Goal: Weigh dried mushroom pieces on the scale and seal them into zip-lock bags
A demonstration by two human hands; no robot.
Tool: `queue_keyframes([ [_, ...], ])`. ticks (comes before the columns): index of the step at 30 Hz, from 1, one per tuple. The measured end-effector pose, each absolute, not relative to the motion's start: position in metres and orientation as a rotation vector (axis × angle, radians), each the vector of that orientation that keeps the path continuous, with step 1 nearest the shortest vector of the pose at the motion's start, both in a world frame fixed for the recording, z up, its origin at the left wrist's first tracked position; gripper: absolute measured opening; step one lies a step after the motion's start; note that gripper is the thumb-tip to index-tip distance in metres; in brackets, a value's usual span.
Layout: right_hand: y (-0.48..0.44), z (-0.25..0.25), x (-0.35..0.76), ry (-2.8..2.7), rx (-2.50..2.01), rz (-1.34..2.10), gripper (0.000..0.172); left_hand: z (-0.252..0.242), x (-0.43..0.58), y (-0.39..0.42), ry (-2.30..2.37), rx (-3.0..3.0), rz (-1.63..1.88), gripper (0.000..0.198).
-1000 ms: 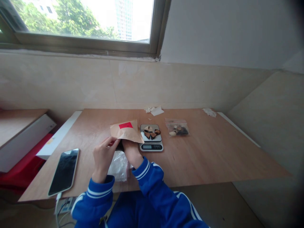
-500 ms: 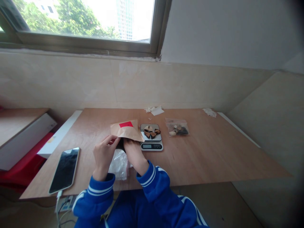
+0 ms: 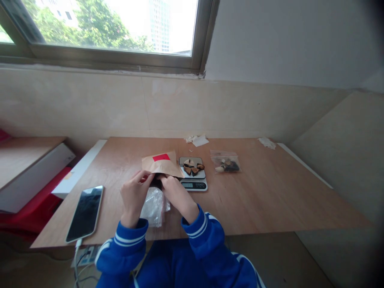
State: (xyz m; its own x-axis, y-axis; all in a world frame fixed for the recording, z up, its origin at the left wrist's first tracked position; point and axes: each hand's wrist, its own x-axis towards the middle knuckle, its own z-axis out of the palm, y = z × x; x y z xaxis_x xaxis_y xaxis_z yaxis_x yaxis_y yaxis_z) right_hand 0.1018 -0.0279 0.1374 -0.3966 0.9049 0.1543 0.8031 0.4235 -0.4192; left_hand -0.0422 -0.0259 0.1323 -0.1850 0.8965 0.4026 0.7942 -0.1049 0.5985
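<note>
My left hand (image 3: 135, 192) is closed in a pinch on the near edge of a brown kraft paper bag (image 3: 148, 163) with a red label. At the bag's dark mouth is my right hand (image 3: 177, 193); its fingers reach inside, so their tips and anything they hold are hidden. Just right of the bag stands a small digital kitchen scale (image 3: 202, 185), with several dried mushroom pieces (image 3: 194, 171) on its plate. A clear plastic zip bag (image 3: 153, 208) lies below my hands, partly covered by them.
On the right lies a zip bag with mixed dried pieces (image 3: 226, 164). A phone (image 3: 85, 214) with a charging cable (image 3: 77, 250) rests at the table's left front. White paper scraps (image 3: 199, 140) are at the back edge, below the wall and window.
My right hand has drawn back slightly out of the paper bag, toward the lower right. My left hand keeps its hold on the bag. The whole view has shifted a little.
</note>
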Motion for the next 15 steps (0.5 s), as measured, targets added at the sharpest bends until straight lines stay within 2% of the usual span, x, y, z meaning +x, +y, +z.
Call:
queue_keyframes([
  [9,-0.065,0.122,0.126,-1.964,-0.994,0.325,0.036,0.133,-0.040,-0.024,2.077,1.895,1.142,0.021],
  [12,-0.078,0.109,0.145,-1.703,-1.011,0.239,0.033,0.134,-0.041,-0.022,2.096,1.871,1.151,0.021],
  [15,-0.071,0.086,0.174,-1.432,-1.185,0.163,0.022,0.137,-0.042,-0.022,2.106,1.853,1.156,0.020],
])
